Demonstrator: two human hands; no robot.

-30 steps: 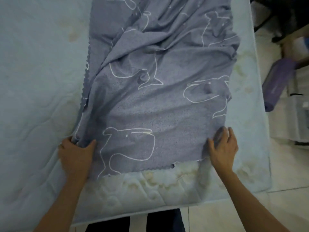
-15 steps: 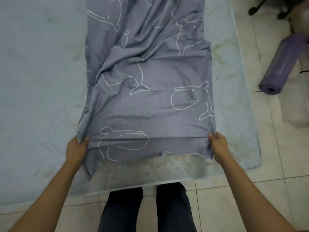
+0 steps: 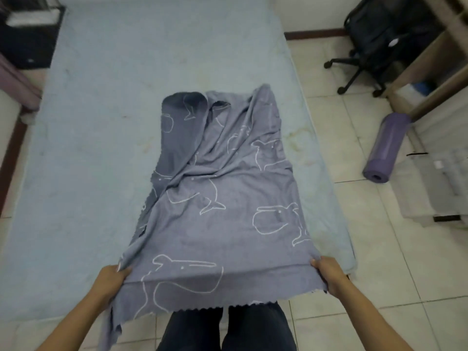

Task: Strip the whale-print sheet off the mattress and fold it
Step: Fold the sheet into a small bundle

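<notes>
The grey-blue whale-print sheet point(image 3: 222, 198) lies as a long folded strip down the pale blue mattress point(image 3: 88, 148), its far end rumpled and partly turned over. Its near end is lifted off the mattress and hangs over the foot edge above my legs. My left hand point(image 3: 110, 277) grips the near left corner, with loose cloth dangling below it. My right hand point(image 3: 326, 273) grips the near right corner. The cloth is stretched between both hands.
A rolled purple mat point(image 3: 386, 148) lies on the tiled floor to the right. A black office chair point(image 3: 374, 46) and a wooden desk point(image 3: 435, 72) stand at the back right. Clear plastic bins point(image 3: 440, 186) sit at the right edge, dark furniture point(image 3: 27, 34) at the back left.
Both hands went from pressing the sheet's near edge on the mattress to gripping its corners. They pulled the near end back over the foot edge, and I stepped back, so more of the room shows.
</notes>
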